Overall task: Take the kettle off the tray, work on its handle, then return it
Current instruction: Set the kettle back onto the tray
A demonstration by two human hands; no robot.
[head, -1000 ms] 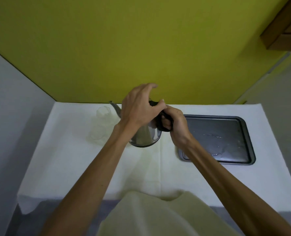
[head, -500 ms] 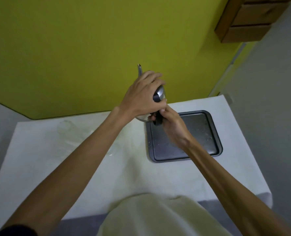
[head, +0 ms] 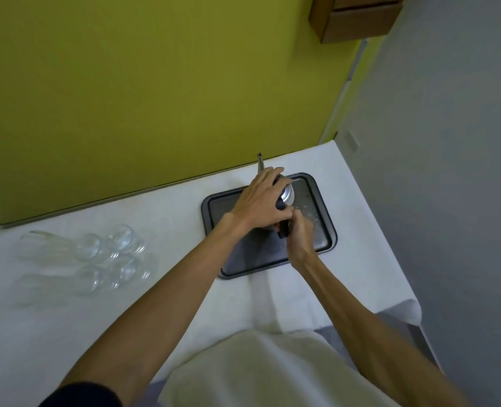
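Both hands grip the steel kettle point(head: 286, 194) over the dark baking tray point(head: 325, 227): the left hand point(head: 261, 204) is clamped across its top, the right hand point(head: 300, 235) pinching the black handle point(head: 284, 230) just beneath. This looks like the return step. Next, seat it flat and let go; whether its base touches yet is hidden.

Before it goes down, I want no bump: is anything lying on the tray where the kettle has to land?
Nothing visible does. The tray holds only some droplets; the kettle is over it, held by the left hand and right hand. The glasses lie off to the left.
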